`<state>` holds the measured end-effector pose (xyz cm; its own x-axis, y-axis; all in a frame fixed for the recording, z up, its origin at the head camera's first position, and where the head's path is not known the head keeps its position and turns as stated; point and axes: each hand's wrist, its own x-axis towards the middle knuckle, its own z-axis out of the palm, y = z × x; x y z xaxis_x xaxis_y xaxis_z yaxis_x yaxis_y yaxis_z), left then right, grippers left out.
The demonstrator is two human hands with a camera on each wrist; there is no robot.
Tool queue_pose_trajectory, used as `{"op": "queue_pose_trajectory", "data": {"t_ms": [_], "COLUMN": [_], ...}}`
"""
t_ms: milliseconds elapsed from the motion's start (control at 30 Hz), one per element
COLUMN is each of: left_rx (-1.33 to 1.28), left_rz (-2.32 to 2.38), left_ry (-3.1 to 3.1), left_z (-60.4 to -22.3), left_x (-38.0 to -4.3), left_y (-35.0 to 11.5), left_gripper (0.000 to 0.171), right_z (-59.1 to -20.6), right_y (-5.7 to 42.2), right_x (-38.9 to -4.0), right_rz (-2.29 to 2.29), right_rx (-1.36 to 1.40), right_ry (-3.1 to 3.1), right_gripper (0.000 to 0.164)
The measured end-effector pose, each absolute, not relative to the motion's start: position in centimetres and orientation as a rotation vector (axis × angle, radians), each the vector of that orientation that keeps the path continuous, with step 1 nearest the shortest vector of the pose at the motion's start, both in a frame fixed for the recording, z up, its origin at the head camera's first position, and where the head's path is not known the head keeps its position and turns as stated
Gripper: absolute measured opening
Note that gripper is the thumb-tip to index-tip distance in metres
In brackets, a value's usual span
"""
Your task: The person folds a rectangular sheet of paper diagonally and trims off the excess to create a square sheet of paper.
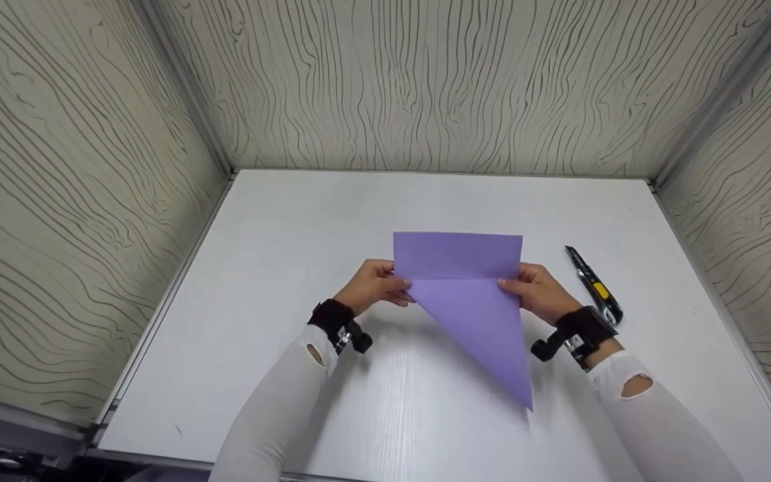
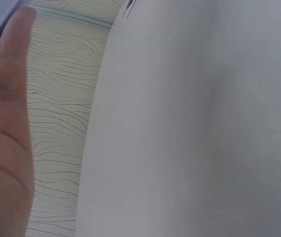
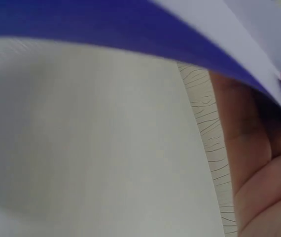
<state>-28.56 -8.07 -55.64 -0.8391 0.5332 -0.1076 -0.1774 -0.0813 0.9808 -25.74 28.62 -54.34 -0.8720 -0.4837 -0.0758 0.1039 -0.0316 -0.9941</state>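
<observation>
Walls [image 1: 419,87]: Pale panels patterned with dark wood-grain lines rise along the far, left and right sides.
Table [image 1: 258,227]: A white surface spreads beneath a person's arms, soft shadows falling on it.
Sleeves [image 1: 268,408]: White fabric covers both forearms, reaching in from the near side.
Purple paper [image 1: 472,321]: Held up over the table, right of center, it shows a far rectangular band, a straight crease and a triangle tapering to a near right point; whether that point touches the table cannot be told.
Left hand [image 1: 377,286]: Pinches the paper's left edge by the crease, thumb on top.
Right hand [image 1: 543,293]: Pinches the right edge opposite, thumb on top, fingers behind.
Utility knife [image 1: 594,284]: Black with a yellow patch, it lies just right of the right hand, narrow end pointing far and left.
Wrist cameras [image 1: 361,340]: Black straps [image 1: 330,317] hold one at each wrist.
</observation>
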Motion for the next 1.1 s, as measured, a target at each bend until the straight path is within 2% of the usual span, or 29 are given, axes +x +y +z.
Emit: {"op": "queue_pose_trajectory", "data": {"t_ms": [433, 633, 900, 1100], "left_rx": [0.591, 0.640, 0.636, 0.595], "left_rz": [1.867, 1.928, 2.001, 2.034], "left_ry": [1.786, 1.758, 1.736, 1.761], "left_z": [-55.5, -55.5, -55.4, -55.5], "left_x": [-28.5, -28.4, -28.2, -28.3], "left_y": [-9.1, -9.2, -9.2, -9.2], "left_gripper": [0.030, 0.029, 0.032, 0.033], "right_z": [-54.7, -54.4, -54.2, -54.1], "right_y": [28.4, 28.5, 28.5, 28.2], "right_x": [-25.4, -25.2, -25.0, -25.0], "right_rz": [-2.042, -2.091, -2.098, -2.088], "right_rx": [-0.491, -0.437, -0.557, -0.664], "right_ry": [1.779, 1.759, 1.699, 1.678], "right_gripper": [0.043, 0.038, 0.052, 0.053]}}
